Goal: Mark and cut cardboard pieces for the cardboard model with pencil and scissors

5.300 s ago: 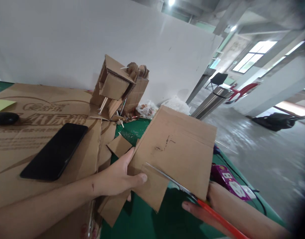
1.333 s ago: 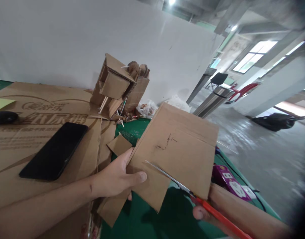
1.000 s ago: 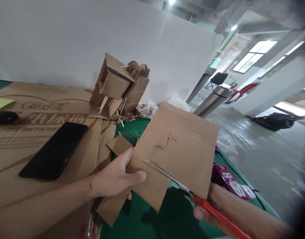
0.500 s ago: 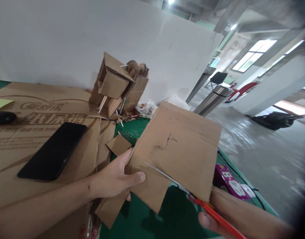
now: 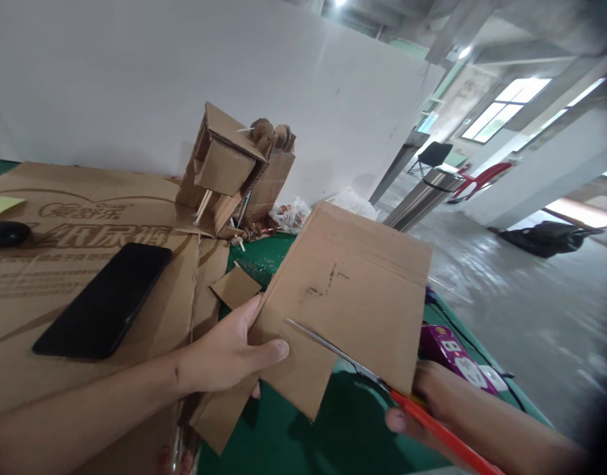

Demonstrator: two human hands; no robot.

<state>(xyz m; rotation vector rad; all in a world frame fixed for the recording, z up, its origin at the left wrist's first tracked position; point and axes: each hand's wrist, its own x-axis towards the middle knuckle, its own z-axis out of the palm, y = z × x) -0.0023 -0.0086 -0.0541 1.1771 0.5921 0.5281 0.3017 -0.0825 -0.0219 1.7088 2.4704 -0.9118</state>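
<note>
A brown cardboard sheet (image 5: 363, 284) with dark pen marks is held up over the green table (image 5: 353, 422). My left hand (image 5: 239, 349) pinches its left edge, thumb on top and fingers underneath. In my right hand (image 5: 422, 402) are scissors (image 5: 407, 402) with red-orange handles. Their metal blade lies across the sheet, in a cut that runs in from the right edge, with its tip short of my left thumb. Below the cut hangs a flap (image 5: 303, 376) of the same cardboard. The fingers of my right hand are partly hidden by the sheet and handles.
A large printed cardboard (image 5: 150, 290) covers the left side, with a black phone (image 5: 105, 300) and a black mouse (image 5: 6, 233) on it. A cardboard construction (image 5: 229, 168) stands by the white wall. A purple box (image 5: 454, 356) and a cable lie at the right edge.
My right hand and the scissors have shifted slightly, and the sheet's right side has moved a little to the left. My left hand keeps its grip almost unmoved.
</note>
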